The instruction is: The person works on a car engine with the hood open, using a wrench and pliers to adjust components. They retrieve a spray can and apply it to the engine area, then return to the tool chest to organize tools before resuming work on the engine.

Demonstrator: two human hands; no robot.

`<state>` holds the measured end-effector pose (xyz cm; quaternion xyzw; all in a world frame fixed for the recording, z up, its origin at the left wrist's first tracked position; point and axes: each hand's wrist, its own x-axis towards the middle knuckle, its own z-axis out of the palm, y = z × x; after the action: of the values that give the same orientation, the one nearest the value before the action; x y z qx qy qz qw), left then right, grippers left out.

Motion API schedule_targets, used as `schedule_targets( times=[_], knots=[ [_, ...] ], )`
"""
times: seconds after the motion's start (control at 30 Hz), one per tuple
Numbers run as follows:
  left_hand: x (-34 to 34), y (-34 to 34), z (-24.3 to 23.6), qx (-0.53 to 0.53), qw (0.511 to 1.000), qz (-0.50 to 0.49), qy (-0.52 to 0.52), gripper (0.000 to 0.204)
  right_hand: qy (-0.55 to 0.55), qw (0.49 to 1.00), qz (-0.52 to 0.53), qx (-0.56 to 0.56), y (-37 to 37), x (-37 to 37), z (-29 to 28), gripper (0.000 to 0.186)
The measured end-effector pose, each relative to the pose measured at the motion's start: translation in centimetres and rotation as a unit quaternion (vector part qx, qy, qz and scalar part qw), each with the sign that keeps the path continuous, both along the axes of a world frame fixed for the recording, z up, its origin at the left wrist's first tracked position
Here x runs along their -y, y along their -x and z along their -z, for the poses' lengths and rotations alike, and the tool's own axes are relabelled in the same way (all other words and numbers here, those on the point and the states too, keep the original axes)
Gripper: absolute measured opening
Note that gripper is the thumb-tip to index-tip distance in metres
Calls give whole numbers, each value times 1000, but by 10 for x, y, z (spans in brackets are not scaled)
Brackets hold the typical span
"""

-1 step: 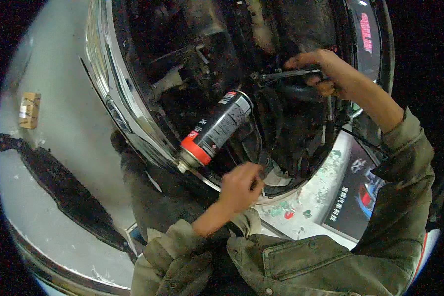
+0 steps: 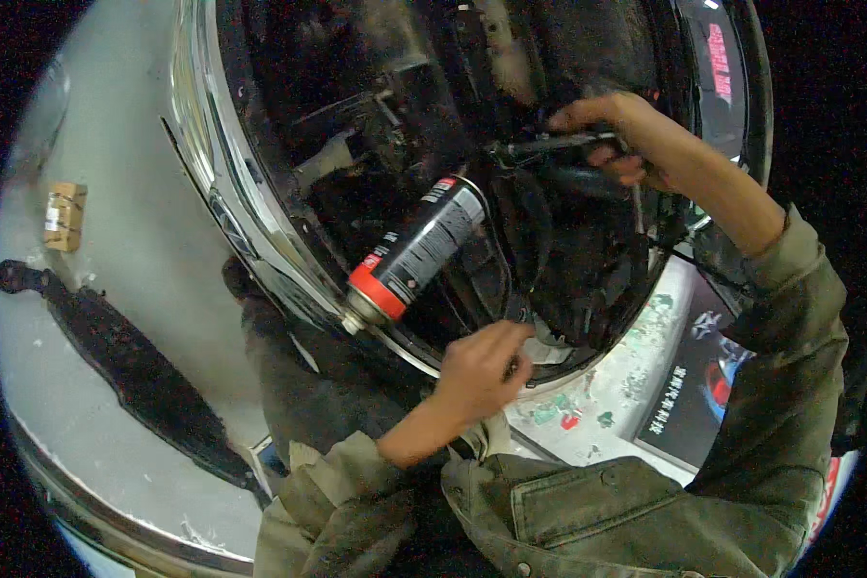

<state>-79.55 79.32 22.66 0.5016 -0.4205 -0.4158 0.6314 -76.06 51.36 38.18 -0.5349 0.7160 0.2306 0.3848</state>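
Observation:
Over the car's engine bay [image 2: 433, 87], my right hand [image 2: 636, 140] has its fingers wrapped round the end of a long metal wrench [image 2: 549, 144]. The wrench's far end points left, into the dark parts of the bay. My left hand [image 2: 482, 371] is at the bay's near edge with its fingers curled in; whatever they may hold is hidden. A black and red spray can [image 2: 419, 249] lies slantwise at the front of the bay, its pale nozzle end toward the lower left and resting by the chrome trim.
Chrome front trim [image 2: 231, 202] curves down the car's left side. On the grey floor are a small cardboard box [image 2: 65, 217] and a long black panel [image 2: 135, 376]. A dark printed mat [image 2: 684, 395] lies on the stained white surface [image 2: 588, 405] at the right.
My left hand has shifted slightly right along the bay's edge. The right hand and wrench have barely moved. The spray can stays put on the car.

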Motion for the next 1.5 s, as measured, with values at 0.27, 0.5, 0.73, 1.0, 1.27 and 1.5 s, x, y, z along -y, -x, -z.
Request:
schedule_targets(
  times=[0.27, 0.5, 0.73, 1.0, 1.27, 1.5],
  knots=[
    [148, -90, -51, 227, 971, 10, 70, 55, -40, 948, -26, 315, 58, -13, 10, 16],
    [218, -103, -48, 187, 925, 317, 95, 56, -3, 883, 1, 468, 111, -29, 7, 55],
    [257, -114, -38, 352, 863, 330, 154, 29, 307, 857, -357, 209, 112, -37, 9, 58],
    [261, -123, -32, 292, 875, 351, 162, 27, 369, 853, -343, 138, 95, -32, 4, 32],
    [270, -117, -25, 234, 843, 436, 209, 27, 408, 852, -329, -13, 86, -68, 7, 30],
    [272, -108, -23, 226, 854, 435, 173, 26, 207, 968, -95, 108, 90, -58, -7, 35]
  ],
)
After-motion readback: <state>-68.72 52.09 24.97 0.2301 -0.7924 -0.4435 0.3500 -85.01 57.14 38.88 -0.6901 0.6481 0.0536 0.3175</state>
